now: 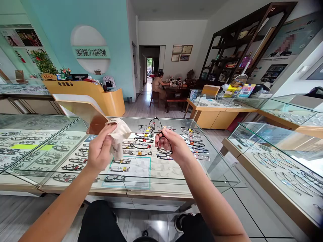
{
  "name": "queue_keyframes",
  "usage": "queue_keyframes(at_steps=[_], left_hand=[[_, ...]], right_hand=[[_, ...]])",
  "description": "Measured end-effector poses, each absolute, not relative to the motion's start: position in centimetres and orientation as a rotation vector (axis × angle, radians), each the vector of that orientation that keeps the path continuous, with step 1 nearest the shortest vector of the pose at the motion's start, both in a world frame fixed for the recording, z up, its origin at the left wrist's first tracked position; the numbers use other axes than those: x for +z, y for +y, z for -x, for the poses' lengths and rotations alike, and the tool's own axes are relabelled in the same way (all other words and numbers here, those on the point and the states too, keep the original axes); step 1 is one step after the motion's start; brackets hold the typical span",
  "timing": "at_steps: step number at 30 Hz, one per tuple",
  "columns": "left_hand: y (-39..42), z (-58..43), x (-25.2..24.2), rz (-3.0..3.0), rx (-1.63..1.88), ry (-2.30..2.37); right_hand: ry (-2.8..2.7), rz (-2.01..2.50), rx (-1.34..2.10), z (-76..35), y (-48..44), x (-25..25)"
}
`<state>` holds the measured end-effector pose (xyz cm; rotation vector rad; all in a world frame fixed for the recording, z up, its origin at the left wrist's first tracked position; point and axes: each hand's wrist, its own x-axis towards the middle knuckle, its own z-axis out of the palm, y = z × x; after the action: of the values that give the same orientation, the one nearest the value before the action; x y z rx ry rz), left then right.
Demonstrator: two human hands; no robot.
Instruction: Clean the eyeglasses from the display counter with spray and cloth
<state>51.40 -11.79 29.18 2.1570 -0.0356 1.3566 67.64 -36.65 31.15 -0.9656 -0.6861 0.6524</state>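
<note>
A crumpled beige cloth [118,134] hangs from my left hand [100,149], whose fingers are closed on it. My right hand [174,143] pinches a pair of black-framed eyeglasses [155,118], held up a short way to the right of the cloth and apart from it. Both hands are above a glass display case [164,183]. Inside, under the glass, lie rows of eyeglass frames [140,146], several with small coloured tags, and a white sheet with a teal border [137,171].
More glass cases with eyeglasses stand at the left [22,141] and right [277,168]. A wooden-topped counter [113,101] is behind on the left. Farther back, a person [158,85] sits at a dark table [176,90]. Dark shelves [227,53] line the right wall.
</note>
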Motion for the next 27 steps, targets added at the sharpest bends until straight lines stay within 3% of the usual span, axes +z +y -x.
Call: queue_keyframes(at_steps=[8,11,15,19,27], left_hand=[[-3.0,-49.6,28.0,-2.806,1.085,0.374],[-3.4,-50.6,28.0,-2.935,1.047,0.214],[-10.0,-53.5,30.9,-2.75,0.93,-0.083],[-15.2,-56.7,33.6,-2.531,1.086,-0.469],[-16.0,-62.7,37.4,-2.214,1.196,-0.868]], right_hand=[[-0.776,1.015,0.79,-68.8,-37.0,31.4],[-0.85,1.098,0.84,-69.2,-37.2,32.0],[-0.977,1.162,0.846,-69.9,-37.4,32.9],[-1.101,1.234,0.815,-71.0,-38.1,34.2],[-1.268,1.444,0.54,-73.6,-40.8,39.4]])
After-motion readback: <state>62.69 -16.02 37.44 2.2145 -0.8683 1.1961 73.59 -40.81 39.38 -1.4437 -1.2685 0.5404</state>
